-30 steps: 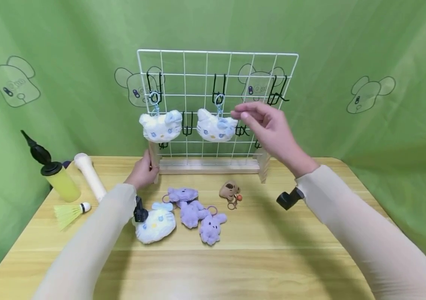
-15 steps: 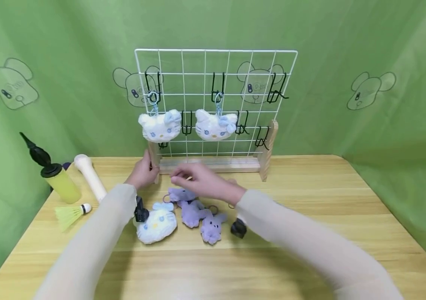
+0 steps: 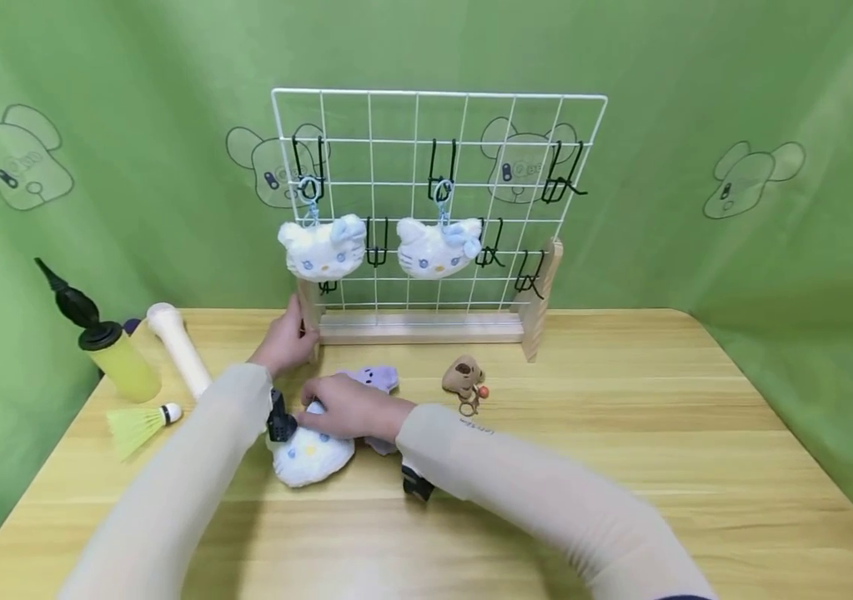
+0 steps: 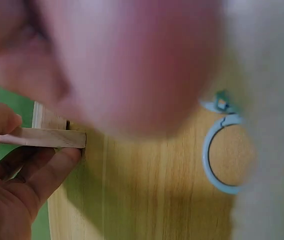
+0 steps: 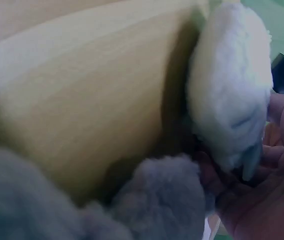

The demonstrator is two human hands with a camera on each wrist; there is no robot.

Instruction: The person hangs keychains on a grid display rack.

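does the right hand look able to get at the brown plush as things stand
Probably yes: the brown plush lies uncovered, though the right hand would likely need to release the white plush on the table first.

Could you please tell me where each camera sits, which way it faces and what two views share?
Head: worn on the head, facing forward and down over the table and white wire grid rack; the left hand, right hand and sleeves show.
Left wrist: on that wrist, facing the wooden upright, gripped by the left hand; blurred skin, whose hand unclear, covers much of the top.
Right wrist: on that wrist, facing the white plush cat head held by the right hand.
Shared: head and right wrist both show that plush.
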